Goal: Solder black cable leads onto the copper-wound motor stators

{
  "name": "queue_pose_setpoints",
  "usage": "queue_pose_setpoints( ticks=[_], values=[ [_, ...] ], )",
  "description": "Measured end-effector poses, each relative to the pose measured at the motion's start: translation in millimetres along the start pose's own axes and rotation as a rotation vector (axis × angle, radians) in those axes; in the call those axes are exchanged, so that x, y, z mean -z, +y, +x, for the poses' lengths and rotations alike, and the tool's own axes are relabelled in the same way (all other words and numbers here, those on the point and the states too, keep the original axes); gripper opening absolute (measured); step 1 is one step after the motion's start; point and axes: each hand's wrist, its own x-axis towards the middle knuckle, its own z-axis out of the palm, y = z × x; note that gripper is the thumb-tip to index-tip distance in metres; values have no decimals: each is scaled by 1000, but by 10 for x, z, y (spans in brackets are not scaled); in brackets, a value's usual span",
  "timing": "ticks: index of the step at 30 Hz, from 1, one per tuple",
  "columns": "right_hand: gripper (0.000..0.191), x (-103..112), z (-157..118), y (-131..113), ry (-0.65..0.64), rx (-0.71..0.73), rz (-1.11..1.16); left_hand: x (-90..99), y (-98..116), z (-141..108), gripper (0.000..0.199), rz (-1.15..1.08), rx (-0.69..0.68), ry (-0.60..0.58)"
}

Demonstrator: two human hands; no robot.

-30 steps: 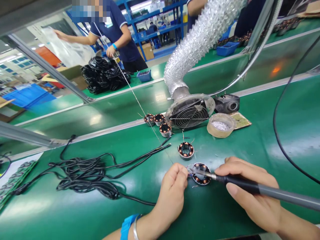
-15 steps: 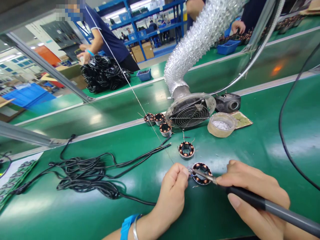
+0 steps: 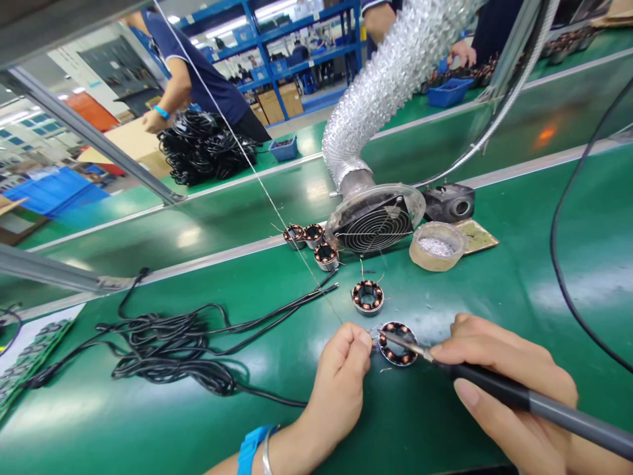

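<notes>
In my right hand (image 3: 514, 389) is a soldering iron (image 3: 489, 386), its tip lying across the near motor stator (image 3: 413, 353), a ring with copper coils, at the stator's left edge. My left hand (image 3: 341, 369) is closed in a pinch just left of that edge. A thin solder wire (image 3: 267, 188) comes down from the upper left into its fingers. Short coloured leads show at the fingertips; which of them are gripped is hidden. One black cable (image 3: 271, 394) passes under the left wrist. A second stator (image 3: 367, 298) stands just behind the near one.
Three more stators (image 3: 326, 256) sit beside a fume extractor fan (image 3: 378, 227) with a silver duct (image 3: 366, 99). Right of it are a round tub (image 3: 438, 247) of silvery bits and a small pad (image 3: 477, 236). Coiled black cables (image 3: 173, 349) lie left. Co-workers (image 3: 198, 72) stand across the bench.
My hands and the iron hold nearly the same place, with the tip still at the stator's left edge. Across the bench, a co-worker's arm has moved left and down beside the cable pile.
</notes>
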Motion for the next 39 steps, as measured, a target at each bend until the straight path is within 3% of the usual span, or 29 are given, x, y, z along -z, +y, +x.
queue_pose_setpoints(
  ticks=[16,27,35,39],
  values=[
    [28,15,52,-46,2,19,-6,25,4,12,32,68,-31,13],
    [21,-1,-29,18,-8,17,8,23,-57,-41,25,241,-260,10],
    [18,53,33,-83,-86,-12,-82,36,-46,-90,20,525,-402,19],
    [13,53,42,-102,-13,18,-121,49,-54,-95,18,586,-417,-3]
  ],
)
